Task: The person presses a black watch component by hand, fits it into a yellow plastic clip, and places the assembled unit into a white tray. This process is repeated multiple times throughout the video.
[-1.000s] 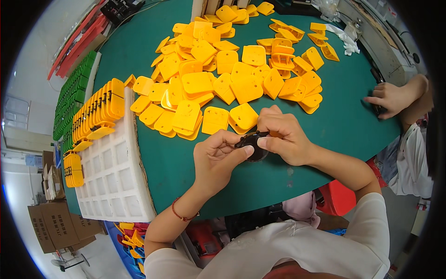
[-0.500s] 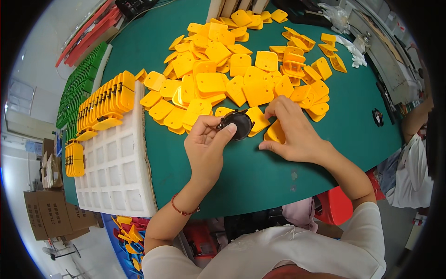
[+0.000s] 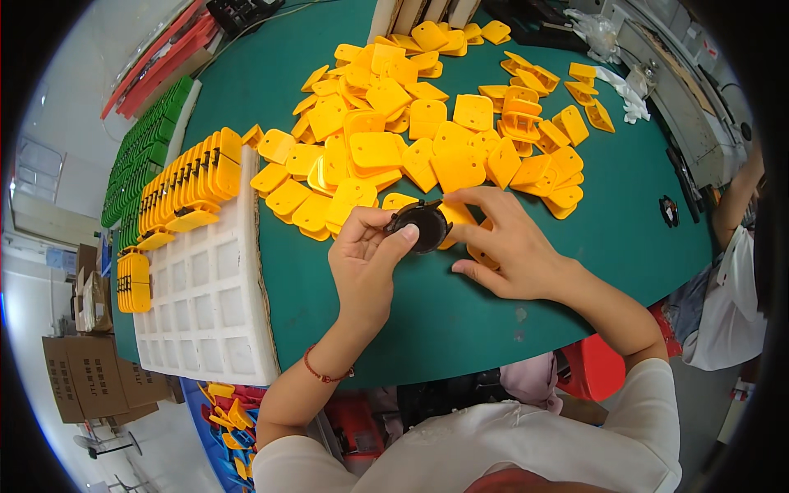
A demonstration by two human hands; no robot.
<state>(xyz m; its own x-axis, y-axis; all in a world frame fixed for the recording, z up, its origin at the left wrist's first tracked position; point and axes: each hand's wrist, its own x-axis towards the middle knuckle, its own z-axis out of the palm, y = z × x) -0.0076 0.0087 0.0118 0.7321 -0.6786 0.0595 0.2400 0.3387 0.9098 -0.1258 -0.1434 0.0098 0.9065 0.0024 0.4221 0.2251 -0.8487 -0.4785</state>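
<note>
My left hand (image 3: 366, 267) grips a small round black disc-shaped part (image 3: 421, 227) between thumb and fingers, just above the green table (image 3: 460, 320). My right hand (image 3: 509, 242) rests beside it on the table, fingers spread over a yellow plastic plate (image 3: 456, 215) at the near edge of a big loose pile of yellow plates (image 3: 411, 135). The right index finger reaches toward the black part's upper edge.
A white moulded tray (image 3: 205, 304) lies at the left, with yellow plates standing in a row (image 3: 185, 177) and green parts (image 3: 144, 148) behind. Another person's arm (image 3: 735, 197) is at the right edge. A small black ring (image 3: 668, 209) lies on the table. Cardboard boxes (image 3: 90, 378) stand on the floor.
Both hands moved from the table's near edge up to the pile. The right hand let go of the black part and spread over a yellow plate; the left hand keeps the part.
</note>
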